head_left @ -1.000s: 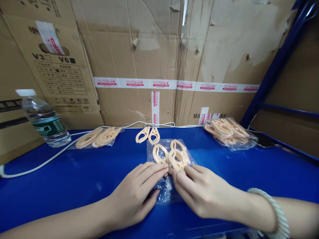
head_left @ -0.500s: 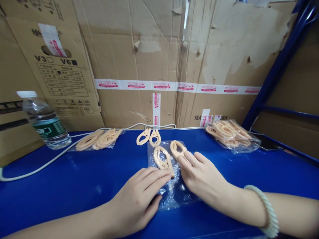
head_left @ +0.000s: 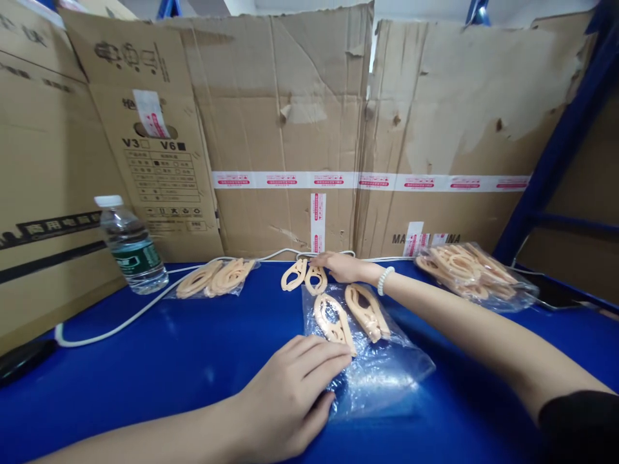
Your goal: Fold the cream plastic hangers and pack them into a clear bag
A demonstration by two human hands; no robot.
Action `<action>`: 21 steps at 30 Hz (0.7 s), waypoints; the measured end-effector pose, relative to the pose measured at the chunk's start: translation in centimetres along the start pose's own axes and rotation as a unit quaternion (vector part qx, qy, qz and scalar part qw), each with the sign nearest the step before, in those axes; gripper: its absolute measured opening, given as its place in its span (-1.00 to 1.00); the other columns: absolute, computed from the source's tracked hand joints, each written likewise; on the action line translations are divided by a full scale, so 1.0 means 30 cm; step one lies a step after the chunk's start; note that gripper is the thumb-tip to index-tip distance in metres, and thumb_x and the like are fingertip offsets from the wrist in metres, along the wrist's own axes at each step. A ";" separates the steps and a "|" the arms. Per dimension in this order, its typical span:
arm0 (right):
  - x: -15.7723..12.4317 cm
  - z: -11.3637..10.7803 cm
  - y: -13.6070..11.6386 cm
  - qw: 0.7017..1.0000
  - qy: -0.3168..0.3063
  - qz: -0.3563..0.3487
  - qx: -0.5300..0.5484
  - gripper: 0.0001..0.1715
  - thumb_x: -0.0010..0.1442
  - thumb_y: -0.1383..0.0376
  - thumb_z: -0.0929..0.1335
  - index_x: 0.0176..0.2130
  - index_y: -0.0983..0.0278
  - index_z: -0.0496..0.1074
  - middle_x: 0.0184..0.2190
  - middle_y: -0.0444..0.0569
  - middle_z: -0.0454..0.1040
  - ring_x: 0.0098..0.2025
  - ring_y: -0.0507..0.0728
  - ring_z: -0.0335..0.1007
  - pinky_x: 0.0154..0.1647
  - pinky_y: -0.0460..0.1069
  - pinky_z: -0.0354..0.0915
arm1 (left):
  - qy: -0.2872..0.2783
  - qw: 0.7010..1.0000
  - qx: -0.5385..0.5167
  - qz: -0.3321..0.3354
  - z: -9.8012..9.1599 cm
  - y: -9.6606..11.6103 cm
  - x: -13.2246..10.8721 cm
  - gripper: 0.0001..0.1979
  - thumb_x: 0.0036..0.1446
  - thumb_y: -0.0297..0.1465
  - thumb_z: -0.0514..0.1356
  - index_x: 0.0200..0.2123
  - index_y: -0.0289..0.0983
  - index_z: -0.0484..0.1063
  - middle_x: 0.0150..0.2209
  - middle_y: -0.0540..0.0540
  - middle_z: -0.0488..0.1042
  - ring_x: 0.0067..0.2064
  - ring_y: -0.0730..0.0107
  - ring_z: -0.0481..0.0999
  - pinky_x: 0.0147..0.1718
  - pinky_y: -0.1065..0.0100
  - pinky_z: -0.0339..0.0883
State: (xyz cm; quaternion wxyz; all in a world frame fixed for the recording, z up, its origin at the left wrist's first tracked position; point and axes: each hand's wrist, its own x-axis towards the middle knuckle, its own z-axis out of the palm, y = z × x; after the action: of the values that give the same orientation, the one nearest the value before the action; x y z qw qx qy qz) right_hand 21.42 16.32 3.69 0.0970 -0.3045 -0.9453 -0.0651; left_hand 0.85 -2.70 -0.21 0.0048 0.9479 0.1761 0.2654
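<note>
My left hand (head_left: 294, 393) lies with its fingers stretched over the lower end of a beige folding clothes hanger (head_left: 329, 316), thumb apart from them. This folded hanger rests on a clear plastic bag (head_left: 382, 386). Beside it, on the same bag, a second folded hanger (head_left: 367, 311) lies untouched. My right hand (head_left: 338, 265) reaches across to the back, its fingers closed at the upper end of another folded hanger (head_left: 316, 281); the fingertips are partly hidden. Just left of that one lies one more hanger (head_left: 293, 276).
Bagged hangers (head_left: 215, 278) lie at the back left, more bagged hangers (head_left: 467, 270) at the back right. A water bottle (head_left: 133, 251) stands left. A white cable (head_left: 111, 333) runs along the blue table (head_left: 193, 361). A dark device (head_left: 26, 361) sits far left. Cardboard sheets (head_left: 280, 142) wall the back.
My right hand has let go of the right-hand hanger on the bag and moved back to a hanger behind it. My left hand stays on its hanger. The view has tilted up and shifted left.
</note>
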 end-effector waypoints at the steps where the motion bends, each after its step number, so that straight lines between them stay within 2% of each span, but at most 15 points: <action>1: 0.011 0.015 0.015 1.000 -0.011 -0.008 0.005 -0.50 0.12 0.65 0.33 0.01 0.31 0.46 0.02 0.07 0.51 0.08 0.15 0.38 0.09 0.04 0.28 | 0.000 1.000 0.002 0.001 -0.001 0.001 0.001 -0.53 0.17 -0.57 0.10 0.17 -0.35 0.26 0.12 -0.23 0.45 0.07 0.13 0.43 0.02 0.09 0.37; 4: 0.017 0.027 0.045 0.999 -0.031 -0.006 0.007 -0.66 0.26 0.39 0.37 0.05 0.30 0.41 0.04 0.04 0.46 0.05 0.19 0.40 0.06 0.17 0.34 | 0.002 1.000 0.003 0.004 -0.004 0.001 0.002 -0.55 0.17 -0.57 0.10 0.15 -0.36 0.27 0.12 -0.24 0.46 0.07 0.13 0.44 0.01 0.10 0.38; 6: 0.007 0.017 0.061 0.999 -0.043 0.008 0.006 -0.65 0.31 0.23 0.36 0.05 0.30 0.39 0.05 0.05 0.42 0.02 0.22 0.41 0.01 0.22 0.37 | 0.003 1.000 -0.001 0.006 -0.005 0.000 0.002 -0.54 0.17 -0.56 0.10 0.16 -0.36 0.27 0.11 -0.23 0.46 0.07 0.14 0.44 0.01 0.11 0.38; 12: -0.062 -0.036 0.077 0.995 -0.069 0.048 0.045 -0.70 0.30 0.22 0.36 -0.02 0.33 0.42 -0.09 0.01 0.49 -0.16 0.13 0.49 -0.15 0.11 0.45 | 0.001 1.000 0.002 0.001 -0.010 0.003 0.001 -0.53 0.18 -0.56 0.10 0.17 -0.33 0.27 0.12 -0.23 0.46 0.08 0.12 0.44 0.01 0.07 0.39; 16: -0.143 -0.066 0.044 0.995 0.005 0.066 0.077 -0.77 0.20 0.37 0.41 -0.11 0.38 0.54 -0.25 0.02 0.61 -0.29 0.08 0.53 -0.20 -0.01 0.42 | -0.012 1.000 0.007 0.001 -0.010 0.006 0.000 -0.54 0.20 -0.55 0.08 0.18 -0.34 0.27 0.14 -0.25 0.44 0.09 0.09 0.44 0.00 0.04 0.39; 21: -0.263 -0.119 -0.057 0.975 0.179 0.103 0.076 -0.72 0.33 0.31 0.28 -0.12 0.36 0.55 -0.20 0.07 0.63 -0.19 0.13 0.56 -0.13 0.01 0.40 | -0.003 1.000 0.004 -0.004 -0.011 0.009 0.002 -0.55 0.19 -0.56 0.08 0.17 -0.35 0.27 0.13 -0.25 0.45 0.09 0.10 0.44 0.02 0.03 0.39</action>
State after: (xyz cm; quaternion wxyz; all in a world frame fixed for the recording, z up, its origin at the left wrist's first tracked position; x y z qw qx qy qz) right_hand 27.20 9.86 5.30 0.2938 -0.3754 -0.8783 -0.0366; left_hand 0.82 -2.96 0.12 0.0023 0.9479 0.1812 0.2618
